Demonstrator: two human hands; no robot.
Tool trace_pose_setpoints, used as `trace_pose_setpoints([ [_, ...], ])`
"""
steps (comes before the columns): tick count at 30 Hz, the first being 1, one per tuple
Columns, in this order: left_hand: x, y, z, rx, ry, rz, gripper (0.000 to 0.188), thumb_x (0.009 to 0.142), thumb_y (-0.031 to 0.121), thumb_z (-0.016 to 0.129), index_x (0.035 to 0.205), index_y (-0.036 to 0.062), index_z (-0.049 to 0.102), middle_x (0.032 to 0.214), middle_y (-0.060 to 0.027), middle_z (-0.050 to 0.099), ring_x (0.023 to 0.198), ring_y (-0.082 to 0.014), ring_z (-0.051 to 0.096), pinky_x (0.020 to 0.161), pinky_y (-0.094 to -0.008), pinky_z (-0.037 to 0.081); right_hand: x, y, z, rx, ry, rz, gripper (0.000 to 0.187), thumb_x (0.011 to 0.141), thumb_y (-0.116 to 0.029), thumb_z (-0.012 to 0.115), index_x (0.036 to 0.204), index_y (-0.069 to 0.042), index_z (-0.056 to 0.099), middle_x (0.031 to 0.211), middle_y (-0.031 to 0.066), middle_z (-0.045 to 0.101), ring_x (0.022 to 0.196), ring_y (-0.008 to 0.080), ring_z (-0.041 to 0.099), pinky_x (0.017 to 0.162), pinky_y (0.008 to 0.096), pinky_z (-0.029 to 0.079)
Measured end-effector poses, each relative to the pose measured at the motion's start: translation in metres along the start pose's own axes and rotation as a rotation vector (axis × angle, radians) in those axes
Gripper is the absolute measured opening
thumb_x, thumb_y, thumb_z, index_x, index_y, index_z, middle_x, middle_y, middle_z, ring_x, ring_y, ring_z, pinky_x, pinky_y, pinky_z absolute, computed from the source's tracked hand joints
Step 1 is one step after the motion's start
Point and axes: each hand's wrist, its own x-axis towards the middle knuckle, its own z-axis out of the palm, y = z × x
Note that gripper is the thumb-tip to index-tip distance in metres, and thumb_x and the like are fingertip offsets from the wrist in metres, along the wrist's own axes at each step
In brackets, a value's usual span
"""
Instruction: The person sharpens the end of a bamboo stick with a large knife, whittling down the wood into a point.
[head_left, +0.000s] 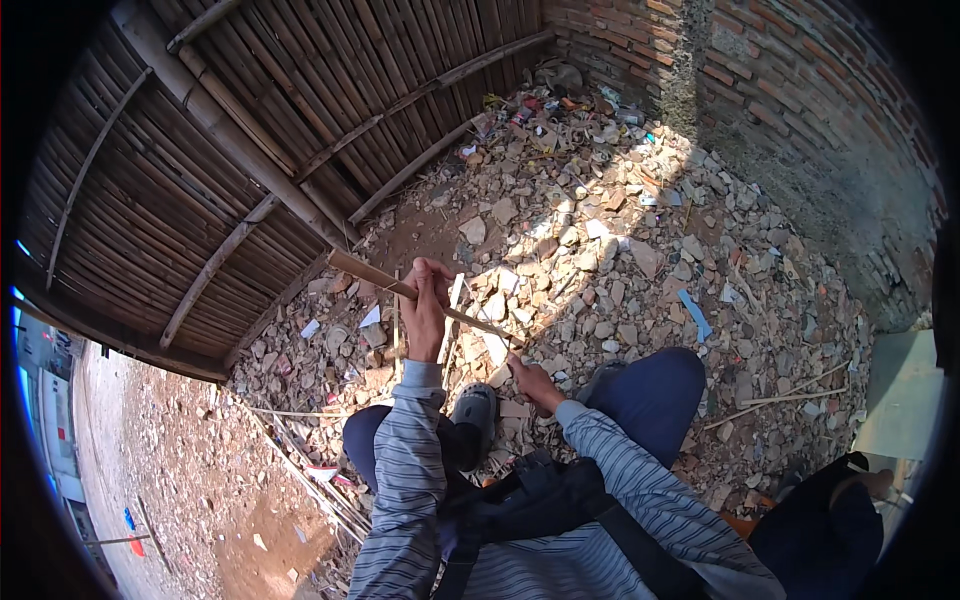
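Observation:
My left hand (pixel 428 310) is closed around a bamboo stick (pixel 372 276), palm side down, in front of my knees. From its thick, squared end at the upper left, the stick slants down to the right and looks thinner past my fingers. My right hand (pixel 535 387) is closed at the stick's lower right end, the thumb reaching up against it. A small dark piece shows there; whether that hand grips the stick or a small tool is hidden. Thin pale strips (pixel 455 305) stand out behind my left hand, near a grey shoe (pixel 475 415) on my foot.
Broken stone and brick rubble (pixel 600 270) covers the ground around me. A bamboo wall (pixel 300 100) rises at the left, a brick wall (pixel 800 110) at the right. Long thin strips (pixel 300 465) lie by my left knee. Another person's dark-clothed leg (pixel 825 520) is at the lower right.

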Motion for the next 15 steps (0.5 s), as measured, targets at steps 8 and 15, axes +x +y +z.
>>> trace_pose_setpoints([
  [8, 0.001, -0.002, -0.002, -0.004, 0.011, 0.008, 0.053, 0.107, 0.044, 0.038, 0.082, 0.0037, 0.062, 0.057, 0.0065, 0.035, 0.052, -0.0042, 0.029, 0.048, -0.0246, 0.021, -0.025, -0.034, 0.003, 0.308, -0.23, -0.024, 0.061, 0.097, -0.065, 0.04, 0.068, -0.012, 0.042, 0.054, -0.0031, 0.038, 0.042, 0.0096, 0.035, 0.042, 0.0271, 0.033],
  [15, -0.002, 0.009, -0.008, 0.018, 0.041, -0.004, 0.053, 0.107, 0.044, 0.038, 0.083, 0.0034, 0.062, 0.057, 0.0064, 0.033, 0.052, -0.0042, 0.028, 0.048, -0.025, 0.021, 0.01, 0.024, 0.002, -0.09, 0.108, 0.01, 0.078, 0.094, -0.067, 0.045, 0.061, 0.002, 0.061, 0.051, 0.0116, 0.055, 0.049, 0.0197, 0.06, 0.048, 0.0395, 0.046],
])
